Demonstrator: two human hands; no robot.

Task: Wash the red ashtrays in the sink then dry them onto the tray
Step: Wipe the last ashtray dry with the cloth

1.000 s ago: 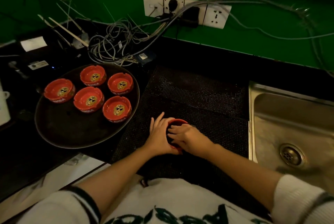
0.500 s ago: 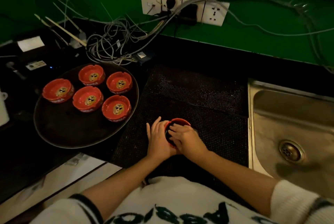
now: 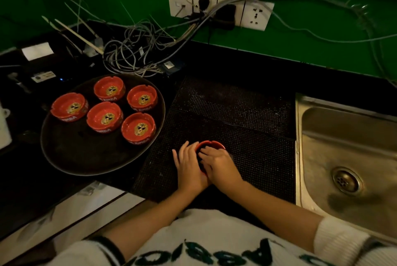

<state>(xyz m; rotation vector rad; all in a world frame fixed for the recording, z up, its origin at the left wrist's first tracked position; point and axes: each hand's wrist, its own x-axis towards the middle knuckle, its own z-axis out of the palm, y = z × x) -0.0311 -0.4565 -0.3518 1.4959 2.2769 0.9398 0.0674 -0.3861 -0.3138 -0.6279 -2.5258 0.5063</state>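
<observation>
A red ashtray (image 3: 211,144) sits on the black dotted mat (image 3: 247,126), mostly covered by both hands. My left hand (image 3: 189,167) rests against its left side with fingers fairly straight. My right hand (image 3: 221,166) lies over the top, its fingers curled over the rim into the bowl. Only the ashtray's far rim shows. Several red ashtrays (image 3: 106,116) with gold emblems stand upright on the round dark tray (image 3: 86,158) to the left. The steel sink (image 3: 343,147) is at the right, with nothing in it.
A tangle of grey cables (image 3: 133,55) lies behind the tray, running up to wall sockets (image 3: 219,8) on the green wall. Dark devices with white labels (image 3: 37,51) sit at the far left. The counter's front edge is just below my arms.
Both hands stay on the ashtray in the same spot on the mat. My left fingers have drawn closer together against its side. The tray's ashtrays have not moved.
</observation>
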